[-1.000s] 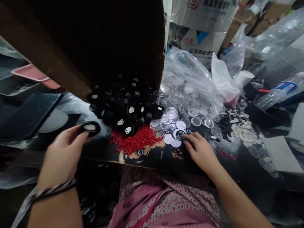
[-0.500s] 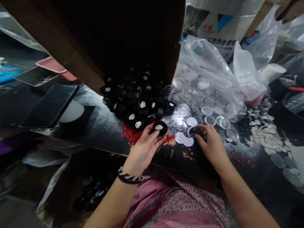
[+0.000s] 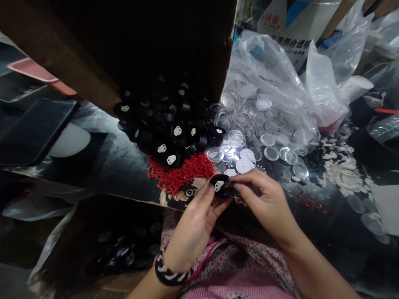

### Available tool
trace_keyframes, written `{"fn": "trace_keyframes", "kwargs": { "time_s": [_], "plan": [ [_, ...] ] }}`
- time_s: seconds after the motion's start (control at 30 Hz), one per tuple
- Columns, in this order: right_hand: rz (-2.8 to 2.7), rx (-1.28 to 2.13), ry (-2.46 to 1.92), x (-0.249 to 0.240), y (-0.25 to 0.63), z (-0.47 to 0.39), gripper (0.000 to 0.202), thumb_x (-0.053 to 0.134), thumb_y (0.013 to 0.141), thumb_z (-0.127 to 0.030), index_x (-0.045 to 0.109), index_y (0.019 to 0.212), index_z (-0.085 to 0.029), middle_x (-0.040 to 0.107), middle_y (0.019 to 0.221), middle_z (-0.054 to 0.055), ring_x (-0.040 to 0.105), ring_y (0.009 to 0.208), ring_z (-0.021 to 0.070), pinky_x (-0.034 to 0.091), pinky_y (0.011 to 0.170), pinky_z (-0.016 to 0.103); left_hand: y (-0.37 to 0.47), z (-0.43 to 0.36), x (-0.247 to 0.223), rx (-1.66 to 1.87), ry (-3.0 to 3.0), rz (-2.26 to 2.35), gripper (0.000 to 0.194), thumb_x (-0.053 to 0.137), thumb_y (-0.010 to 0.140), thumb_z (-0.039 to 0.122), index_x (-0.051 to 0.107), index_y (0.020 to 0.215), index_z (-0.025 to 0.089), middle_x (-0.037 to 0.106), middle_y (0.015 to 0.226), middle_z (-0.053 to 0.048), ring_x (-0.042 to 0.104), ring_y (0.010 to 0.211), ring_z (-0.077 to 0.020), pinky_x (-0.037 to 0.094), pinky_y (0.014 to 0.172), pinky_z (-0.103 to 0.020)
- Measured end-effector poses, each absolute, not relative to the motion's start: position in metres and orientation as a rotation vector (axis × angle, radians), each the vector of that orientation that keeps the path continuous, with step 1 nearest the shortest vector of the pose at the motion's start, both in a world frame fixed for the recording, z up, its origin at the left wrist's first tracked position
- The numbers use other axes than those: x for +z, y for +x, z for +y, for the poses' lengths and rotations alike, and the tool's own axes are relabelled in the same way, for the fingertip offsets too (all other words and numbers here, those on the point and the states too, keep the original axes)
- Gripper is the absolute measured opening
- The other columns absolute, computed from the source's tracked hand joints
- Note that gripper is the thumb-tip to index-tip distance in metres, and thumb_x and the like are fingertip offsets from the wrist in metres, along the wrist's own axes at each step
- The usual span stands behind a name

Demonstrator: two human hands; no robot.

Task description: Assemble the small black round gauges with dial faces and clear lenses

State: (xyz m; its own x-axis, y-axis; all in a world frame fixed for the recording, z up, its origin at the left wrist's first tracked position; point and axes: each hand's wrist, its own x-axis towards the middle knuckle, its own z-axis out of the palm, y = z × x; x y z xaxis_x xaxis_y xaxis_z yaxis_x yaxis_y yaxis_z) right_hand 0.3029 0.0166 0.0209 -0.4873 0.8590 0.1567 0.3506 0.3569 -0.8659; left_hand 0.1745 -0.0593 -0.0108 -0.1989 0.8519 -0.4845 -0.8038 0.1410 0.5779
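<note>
My left hand [image 3: 195, 228] is closed around a black round case [image 3: 217, 179] with a white piece bearing dark holes on its face. My right hand [image 3: 264, 197] pinches a thin dark disc [image 3: 230, 187], seen nearly edge-on, against the right side of that case; the fingers partly hide it. Just beyond the hands lie a heap of small red pins [image 3: 199, 167] and a few white discs [image 3: 245, 165]. Behind the pins, more black round cases [image 3: 179, 143] with white pieces spill from a cardboard box [image 3: 90, 89].
Clear round plastic covers [image 3: 270, 152] pour from a plastic bag [image 3: 264, 54]. Small off-white pieces [image 3: 343, 172] are heaped at the right, with several red pins [image 3: 311, 204] nearby. A phone [image 3: 37, 128] rests at the left on a white round object [image 3: 70, 141].
My right hand has lifted a dark disc from beside the white discs and moved left to the case. My left hand has come nearer my body. The view has shifted slightly.
</note>
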Motion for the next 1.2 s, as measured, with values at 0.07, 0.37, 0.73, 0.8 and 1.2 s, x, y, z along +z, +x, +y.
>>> {"fn": "trace_keyframes", "kwargs": {
  "time_s": [0.07,0.37,0.73,0.8,1.2],
  "plan": [
    [-2.026,1.096,-1.067,0.021,0.299,0.015,0.014,0.057,0.088,-0.016,0.067,0.096,-0.022,0.064,0.087,0.001,0.061,0.082,0.0139,0.048,0.076,0.028,0.179,-0.063,-0.012,1.477,0.123,0.995,0.030,0.066,0.086,0.033,0.068,0.115,0.026,0.063,0.130,-0.003,0.056,0.122,-0.0241,0.052,0.098,-0.034],
    [-1.916,1.300,-1.248,0.012,0.300,0.017,0.006,0.060,0.084,-0.023,0.055,0.083,-0.020,0.062,0.076,0.000,0.059,0.069,0.0139,0.046,0.063,0.027,0.179,-0.072,-0.028,1.425,0.336,1.105,0.032,0.064,0.086,0.037,0.067,0.117,0.031,0.061,0.132,-0.001,0.054,0.124,-0.0263,0.052,0.098,-0.039],
    [-2.236,1.379,-1.105,0.013,0.302,0.001,0.021,0.051,0.085,-0.012,0.056,0.104,-0.020,0.067,0.098,0.003,0.062,0.080,0.0137,0.048,0.073,0.027,0.165,-0.092,-0.034,1.305,0.464,1.345,0.034,0.072,0.077,0.030,0.068,0.110,0.024,0.070,0.112,-0.006,0.064,0.110,-0.0254,0.050,0.099,-0.037],
    [-2.338,1.335,-1.060,0.015,0.299,0.005,0.018,0.054,0.088,-0.016,0.059,0.105,-0.020,0.069,0.099,0.003,0.063,0.082,0.0146,0.048,0.074,0.028,0.156,-0.100,-0.036,1.315,0.401,1.374,0.036,0.072,0.078,0.032,0.066,0.112,0.024,0.071,0.110,-0.006,0.065,0.107,-0.0254,0.049,0.099,-0.040],
    [-2.973,0.251,-0.732,-0.006,0.245,0.027,0.016,0.049,0.094,-0.024,0.063,0.093,-0.017,0.065,0.089,0.008,0.054,0.085,0.0243,0.031,0.073,0.037,0.142,-0.105,-0.023,1.714,0.074,1.238,0.035,0.061,0.088,0.029,0.058,0.122,0.024,0.067,0.121,-0.009,0.059,0.118,-0.0253,0.048,0.102,-0.041]
  ]
}}
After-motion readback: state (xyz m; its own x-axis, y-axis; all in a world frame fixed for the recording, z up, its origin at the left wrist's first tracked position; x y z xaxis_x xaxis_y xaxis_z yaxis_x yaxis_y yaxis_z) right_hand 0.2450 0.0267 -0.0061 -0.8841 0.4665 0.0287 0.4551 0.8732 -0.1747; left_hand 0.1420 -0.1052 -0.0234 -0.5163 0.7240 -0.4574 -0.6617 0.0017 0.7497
